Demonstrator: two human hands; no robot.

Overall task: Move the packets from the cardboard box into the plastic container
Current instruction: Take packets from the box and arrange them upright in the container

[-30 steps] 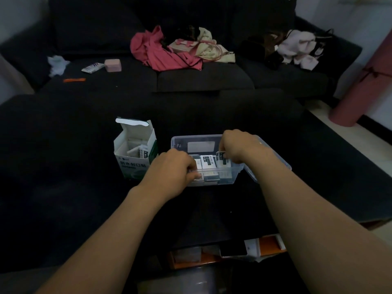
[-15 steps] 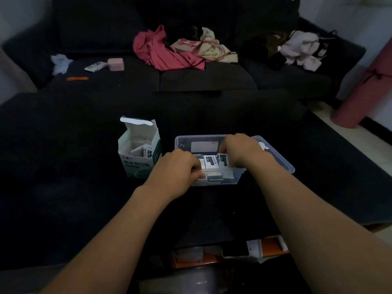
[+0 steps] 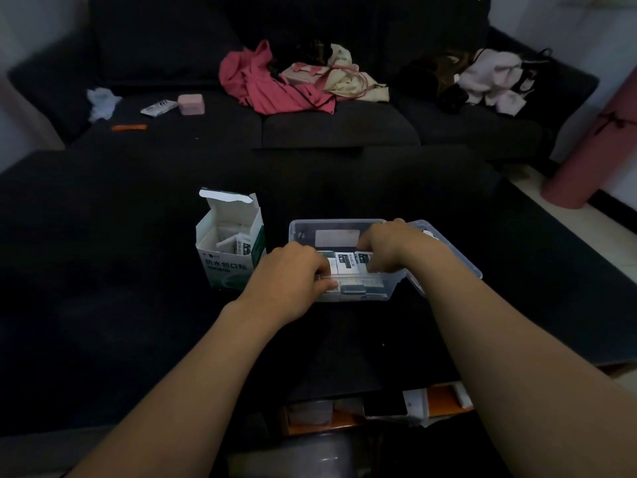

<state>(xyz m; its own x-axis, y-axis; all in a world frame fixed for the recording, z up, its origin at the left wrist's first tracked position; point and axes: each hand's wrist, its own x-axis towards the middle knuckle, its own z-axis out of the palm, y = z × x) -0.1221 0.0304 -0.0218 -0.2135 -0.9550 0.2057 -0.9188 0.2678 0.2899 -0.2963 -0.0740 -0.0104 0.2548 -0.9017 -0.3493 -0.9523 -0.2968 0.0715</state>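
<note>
Both hands are at the clear container (image 3: 346,225), which sits on the dark table (image 3: 103,305) just right of the box (image 3: 230,250). The left hand (image 3: 289,274) rests at the container's near left corner, its fingers (image 3: 322,270) curled over the front rim and down onto the packets (image 3: 348,263) there; whether they pinch one I cannot tell. The right hand (image 3: 387,244) reaches in from the right side, fingers bent down and touching the top edges of the rightmost packets, grip likewise hidden. The packets in the container stand in a row along the front wall, with more showing through the clear wall below them. The box stands upright with its top flap open, and a few more packets (image 3: 236,243) lie loose and tilted inside. The container's lid (image 3: 444,250) leans off its right side. Behind the table a dark sofa (image 3: 331,132) carries a heap of clothes (image 3: 275,88)
</note>
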